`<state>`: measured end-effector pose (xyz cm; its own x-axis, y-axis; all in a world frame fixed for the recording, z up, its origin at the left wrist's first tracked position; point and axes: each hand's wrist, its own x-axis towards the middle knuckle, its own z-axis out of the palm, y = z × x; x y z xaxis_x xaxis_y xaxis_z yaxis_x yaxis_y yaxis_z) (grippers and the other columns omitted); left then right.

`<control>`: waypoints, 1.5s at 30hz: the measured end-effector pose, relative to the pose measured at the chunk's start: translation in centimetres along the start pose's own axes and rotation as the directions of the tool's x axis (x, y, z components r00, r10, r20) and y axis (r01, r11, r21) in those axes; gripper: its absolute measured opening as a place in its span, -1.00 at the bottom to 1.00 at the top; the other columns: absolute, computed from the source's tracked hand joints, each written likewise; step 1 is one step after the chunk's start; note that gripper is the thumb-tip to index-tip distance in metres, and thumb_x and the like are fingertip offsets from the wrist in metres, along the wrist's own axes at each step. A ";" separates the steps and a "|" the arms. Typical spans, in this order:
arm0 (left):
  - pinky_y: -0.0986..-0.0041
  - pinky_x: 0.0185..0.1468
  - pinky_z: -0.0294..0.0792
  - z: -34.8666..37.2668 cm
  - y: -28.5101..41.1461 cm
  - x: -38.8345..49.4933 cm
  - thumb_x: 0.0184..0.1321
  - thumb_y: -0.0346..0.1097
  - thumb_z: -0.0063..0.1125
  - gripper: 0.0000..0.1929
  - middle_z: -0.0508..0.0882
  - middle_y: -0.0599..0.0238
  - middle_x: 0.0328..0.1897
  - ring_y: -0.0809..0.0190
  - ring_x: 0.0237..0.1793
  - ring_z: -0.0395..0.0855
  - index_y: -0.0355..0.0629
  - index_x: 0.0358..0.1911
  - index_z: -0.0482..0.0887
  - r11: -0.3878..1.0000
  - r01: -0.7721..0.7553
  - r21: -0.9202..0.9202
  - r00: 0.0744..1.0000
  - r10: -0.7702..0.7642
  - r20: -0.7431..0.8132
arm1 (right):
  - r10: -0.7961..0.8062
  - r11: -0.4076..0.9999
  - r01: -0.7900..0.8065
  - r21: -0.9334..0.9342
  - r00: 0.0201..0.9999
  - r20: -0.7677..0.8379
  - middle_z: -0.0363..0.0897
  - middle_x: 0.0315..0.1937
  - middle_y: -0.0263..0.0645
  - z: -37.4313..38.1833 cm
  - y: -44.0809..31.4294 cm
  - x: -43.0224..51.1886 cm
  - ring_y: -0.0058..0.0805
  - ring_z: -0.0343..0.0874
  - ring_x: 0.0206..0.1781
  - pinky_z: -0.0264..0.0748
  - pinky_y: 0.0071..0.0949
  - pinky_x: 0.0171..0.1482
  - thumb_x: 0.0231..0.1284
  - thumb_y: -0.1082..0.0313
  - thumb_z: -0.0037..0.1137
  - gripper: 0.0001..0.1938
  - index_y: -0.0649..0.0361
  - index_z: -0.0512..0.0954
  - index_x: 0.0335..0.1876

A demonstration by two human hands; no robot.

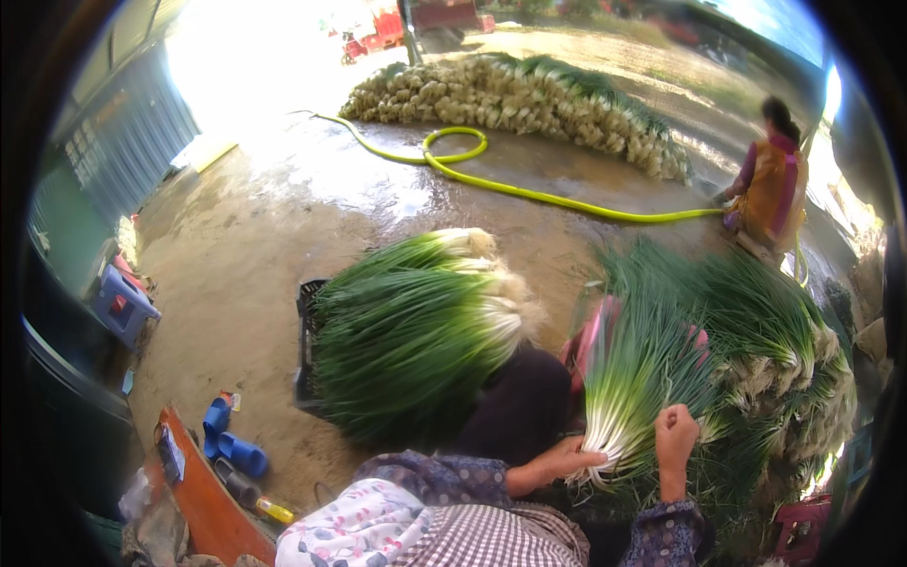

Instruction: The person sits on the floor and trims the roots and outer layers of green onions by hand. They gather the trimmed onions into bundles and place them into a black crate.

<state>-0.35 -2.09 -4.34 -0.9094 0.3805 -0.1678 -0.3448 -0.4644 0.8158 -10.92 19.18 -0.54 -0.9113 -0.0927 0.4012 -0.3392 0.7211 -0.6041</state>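
Observation:
My left hand (567,459) holds the white root end of a spread bunch of green onions (613,418), its thumb lying over the stems. My right hand (677,425) is closed with fingertips pinched at the bunch's right side, on what looks like a thin green leaf. Part of a pink stool (592,333) shows behind the bunch. To the left, a large heap of green onions (418,333) lies over a black plastic crate (307,354), roots pointing right. More green onions (772,326) are piled at the right, with roots towards me.
A yellow hose (553,198) crosses the wet concrete floor. Another person (769,184) sits at the upper right. Beyond the hose stands a long stack of onions (510,99). Blue slippers (241,453), an orange board (205,489) and a blue plastic stool (124,305) are at the left.

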 end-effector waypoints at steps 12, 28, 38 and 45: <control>0.62 -0.43 0.35 0.3 1.1 0.2 0.35 -0.10 0.19 -0.65 0.65 0.41 -0.35 0.47 -0.48 0.53 -0.24 -0.01 0.57 0.995 0.095 0.027 0.993 -0.093 -0.066 | 0.428 0.544 -0.148 -0.826 0.896 0.121 0.60 -0.23 0.01 -21.3 12.8 -11.5 0.05 0.60 -0.12 0.51 -0.10 -0.09 0.09 0.40 0.25 -0.73 0.20 0.54 -0.07; 0.58 -0.41 0.42 -1.1 -0.1 0.5 0.38 -0.20 0.15 -0.66 0.64 0.35 -0.30 0.44 -0.46 0.55 -0.28 0.07 0.52 0.992 0.041 0.123 0.996 -0.030 -0.088 | -0.247 0.912 0.356 -0.202 0.873 0.420 0.44 -0.29 -0.17 1.6 -4.8 2.2 -0.14 0.60 -0.33 0.57 -0.24 -0.26 0.26 0.38 0.11 -0.90 0.21 0.49 -0.24; 0.56 -0.47 0.42 -0.1 0.3 0.7 0.35 -0.24 0.18 -0.69 0.66 0.30 -0.29 0.42 -0.50 0.55 -0.30 0.02 0.54 0.999 0.047 0.007 0.998 -0.046 -0.051 | 0.559 0.371 0.044 -0.928 0.787 0.261 0.55 -0.18 -0.13 -14.2 8.0 -8.9 -0.18 0.67 -0.24 0.60 -0.24 -0.21 0.24 0.43 0.14 -0.85 0.20 0.57 -0.10; 0.56 -0.47 0.42 0.2 0.9 1.0 0.31 -0.24 0.23 -0.68 0.67 0.33 -0.29 0.42 -0.48 0.57 -0.30 0.00 0.55 0.997 0.054 0.053 0.998 -0.053 -0.014 | 0.121 0.993 -0.119 -0.023 0.974 0.192 0.57 -0.27 -0.15 -3.0 -4.2 -2.1 -0.13 0.62 -0.29 0.51 -0.21 -0.26 0.24 0.20 0.25 -0.74 0.21 0.55 -0.12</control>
<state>-1.53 -1.97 -3.62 -0.8930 0.3935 -0.2185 -0.3805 -0.4004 0.8336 -6.84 18.37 3.23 -0.9734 -0.1344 0.1853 -0.2227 0.7428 -0.6313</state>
